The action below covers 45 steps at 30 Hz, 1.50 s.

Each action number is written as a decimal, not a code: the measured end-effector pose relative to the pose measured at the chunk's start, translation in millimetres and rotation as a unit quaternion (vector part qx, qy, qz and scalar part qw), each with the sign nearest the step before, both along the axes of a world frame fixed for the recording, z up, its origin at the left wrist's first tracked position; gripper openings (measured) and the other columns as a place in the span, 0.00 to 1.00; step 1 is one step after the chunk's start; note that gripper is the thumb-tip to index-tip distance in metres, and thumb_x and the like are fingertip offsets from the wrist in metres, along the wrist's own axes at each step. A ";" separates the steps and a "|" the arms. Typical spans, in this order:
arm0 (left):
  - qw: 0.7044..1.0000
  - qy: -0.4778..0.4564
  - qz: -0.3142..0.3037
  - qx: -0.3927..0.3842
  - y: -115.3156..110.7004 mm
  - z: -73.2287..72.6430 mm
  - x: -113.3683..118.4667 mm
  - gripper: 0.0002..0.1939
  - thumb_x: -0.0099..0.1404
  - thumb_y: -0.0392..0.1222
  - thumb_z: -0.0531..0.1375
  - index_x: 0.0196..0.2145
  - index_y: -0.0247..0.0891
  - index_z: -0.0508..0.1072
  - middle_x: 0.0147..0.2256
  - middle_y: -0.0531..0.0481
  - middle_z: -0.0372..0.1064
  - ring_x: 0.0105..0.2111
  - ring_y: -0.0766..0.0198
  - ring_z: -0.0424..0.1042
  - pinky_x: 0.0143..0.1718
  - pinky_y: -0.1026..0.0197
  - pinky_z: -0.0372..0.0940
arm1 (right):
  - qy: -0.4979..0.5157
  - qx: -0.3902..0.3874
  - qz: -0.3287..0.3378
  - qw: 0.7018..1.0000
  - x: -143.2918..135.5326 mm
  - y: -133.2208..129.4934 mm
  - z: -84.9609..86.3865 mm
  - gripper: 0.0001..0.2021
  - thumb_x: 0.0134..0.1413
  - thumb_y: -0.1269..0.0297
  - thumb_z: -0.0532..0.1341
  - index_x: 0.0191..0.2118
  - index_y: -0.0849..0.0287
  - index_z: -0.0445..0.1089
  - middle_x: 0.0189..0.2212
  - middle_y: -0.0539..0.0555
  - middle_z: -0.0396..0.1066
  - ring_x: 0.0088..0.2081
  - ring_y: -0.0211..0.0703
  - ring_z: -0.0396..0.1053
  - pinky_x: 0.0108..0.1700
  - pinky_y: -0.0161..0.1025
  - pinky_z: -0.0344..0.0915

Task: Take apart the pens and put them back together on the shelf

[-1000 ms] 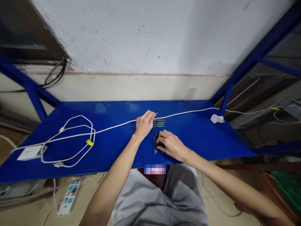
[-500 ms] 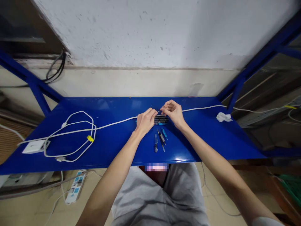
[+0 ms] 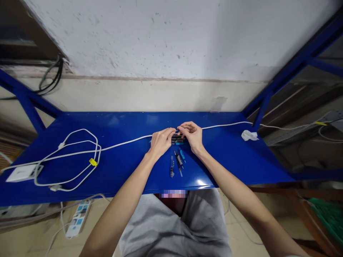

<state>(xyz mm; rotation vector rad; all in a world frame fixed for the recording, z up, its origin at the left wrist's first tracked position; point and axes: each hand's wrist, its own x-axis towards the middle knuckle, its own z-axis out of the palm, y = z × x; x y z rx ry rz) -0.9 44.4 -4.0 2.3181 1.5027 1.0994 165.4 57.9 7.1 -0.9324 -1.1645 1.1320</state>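
My left hand (image 3: 160, 141) and my right hand (image 3: 193, 136) come together over the blue table. Their fingertips pinch a thin, pale, slender piece (image 3: 177, 131), too small to name. Right beneath them lies a row of dark pens (image 3: 178, 138), partly covered by the fingers. Closer to me are loose pen parts: a clear barrel (image 3: 172, 167), a blue barrel (image 3: 182, 155), a grey grip piece (image 3: 179, 161) and a thin dark refill (image 3: 177, 159).
A long white cable (image 3: 128, 142) crosses the blue table (image 3: 227, 157) behind the hands. On the left are a coiled white cable (image 3: 98, 151) and a white box (image 3: 23, 173). Crumpled tissue (image 3: 249, 135) lies at the right. Blue frame posts (image 3: 258, 110) flank the table; a wall stands behind.
My fingertips have drawn closer together, so less of the thin pale piece shows between them. The whole view has shifted slightly. The loose pen parts stay where they lay.
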 end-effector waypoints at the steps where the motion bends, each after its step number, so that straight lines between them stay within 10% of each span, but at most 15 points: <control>1: 1.000 -0.007 -0.003 0.002 -0.2 -0.2 0.4 0.13 0.76 0.42 0.53 0.46 0.44 0.78 0.45 0.50 0.80 0.45 0.60 0.79 0.44 0.62 0.66 | -0.004 -0.003 0.006 1.000 0.4 -0.2 0.3 0.17 0.45 0.52 0.75 0.35 0.56 0.73 0.31 0.52 0.78 0.27 0.41 0.75 0.24 0.35 0.67; 16: 0.998 -0.047 -0.047 -0.019 -1.6 3.3 3.3 0.10 0.76 0.43 0.54 0.42 0.42 0.75 0.38 0.52 0.76 0.37 0.65 0.75 0.38 0.64 0.64 | -0.070 -0.015 0.066 0.995 9.0 3.7 -7.0 0.19 0.44 0.47 0.74 0.31 0.58 0.77 0.23 0.50 0.72 0.21 0.38 0.63 0.22 0.36 0.60; 26: 0.997 0.058 -0.054 0.023 -2.5 6.7 -2.7 0.15 0.77 0.46 0.52 0.41 0.40 0.76 0.35 0.50 0.74 0.33 0.65 0.74 0.33 0.64 0.61 | -0.289 0.137 0.062 0.945 12.6 -4.8 -2.9 0.28 0.67 0.45 0.57 0.20 0.59 0.63 0.19 0.46 0.57 0.24 0.35 0.54 0.29 0.37 0.50; 45: 0.998 0.008 -0.017 0.060 -2.4 3.3 -2.9 0.15 0.77 0.47 0.52 0.50 0.43 0.77 0.48 0.49 0.80 0.46 0.60 0.80 0.46 0.62 0.69 | -0.359 0.146 -0.025 0.921 14.2 -14.0 -5.7 0.24 0.72 0.46 0.48 0.33 0.55 0.72 0.21 0.47 0.60 0.23 0.38 0.56 0.30 0.37 0.52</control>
